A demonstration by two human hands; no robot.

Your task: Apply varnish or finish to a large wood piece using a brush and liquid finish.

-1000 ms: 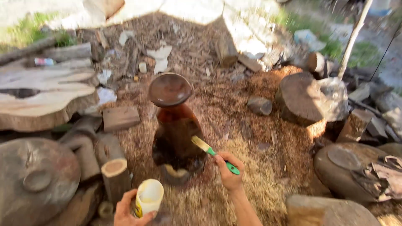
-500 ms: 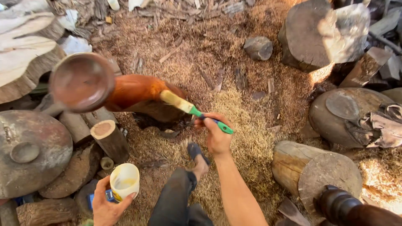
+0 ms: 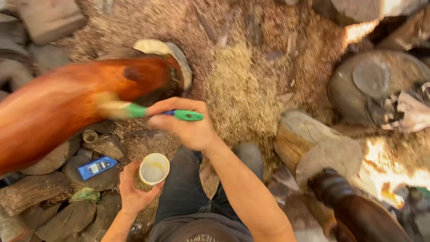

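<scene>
Brush: green-handled paintbrush with pale bristles (image 3: 148, 112) is held level by the right hand (image 3: 186, 127); bristles are laid against the reddish-brown glossy turned-wood vase (image 3: 67, 107).
Right-hand fingers: curled and pressed together around the green handle, thumb underneath; handle tip is left sticking out to the right.
Cup: small pale round cup with yellowish liquid (image 3: 154, 169) is held by the left hand (image 3: 134, 190), low in the picture, just beside the dark trouser leg (image 3: 188, 188).
Left-hand fingers: spread loosely around the cup's side and base, thumb on the rim's near edge.
Vase position: seen tilted across the left half of the view, its base set on a pale wood round (image 3: 168, 51); motion blur noted, surface detail cannot be told.
Surroundings: blue flat device with a small screen (image 3: 96, 166) lies on grey log rounds (image 3: 53, 210) under the vase.
Ground: sawdust and wood chips (image 3: 251, 85).
Right side: cut log stump (image 3: 322, 148), dark turned-wood piece (image 3: 354, 210) just beside it.
</scene>
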